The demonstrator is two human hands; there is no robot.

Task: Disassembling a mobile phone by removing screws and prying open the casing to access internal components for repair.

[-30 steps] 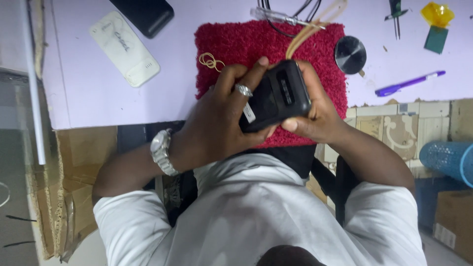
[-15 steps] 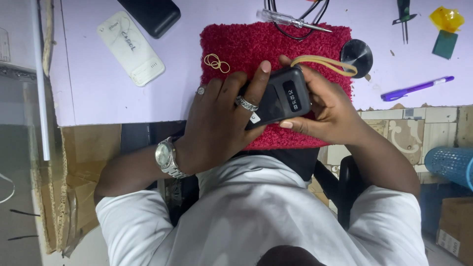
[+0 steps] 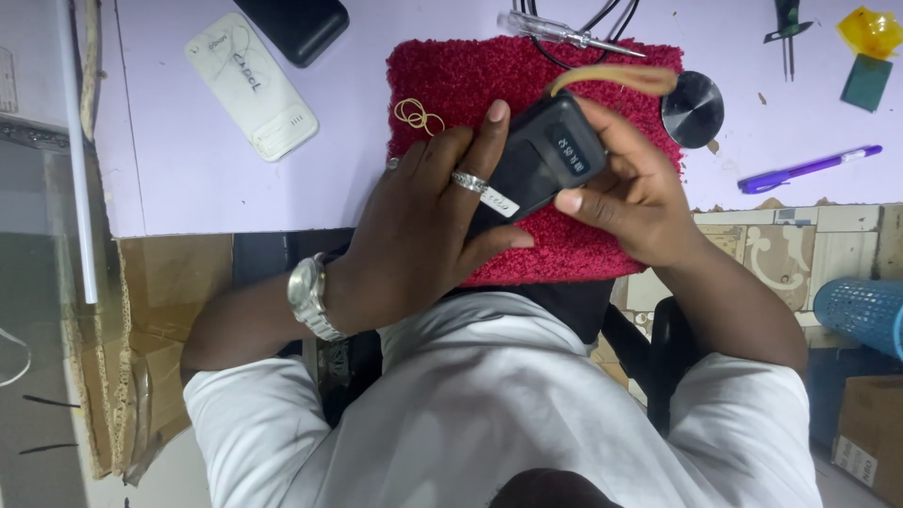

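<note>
Both my hands hold a small black box-shaped device [image 3: 546,160] above a red fuzzy mat [image 3: 470,80] on a pale purple table [image 3: 188,188]. My left hand [image 3: 423,226], with a ring and a silver wristwatch, wraps its left side. My right hand [image 3: 630,193] grips its right end. A tan rubber band [image 3: 616,77] stretches from the device's top toward the right.
Loose rubber bands [image 3: 419,116] lie on the mat. A white phone cover [image 3: 249,85] and black device [image 3: 296,23] sit at the back left. A screwdriver [image 3: 555,30], round metal disc [image 3: 692,109], purple pen [image 3: 809,167] and tweezers [image 3: 785,33] lie nearby. A blue basket [image 3: 861,310] stands on the floor.
The device has been raised and tilted further up the mat. The tan rubber band now arcs over its top end.
</note>
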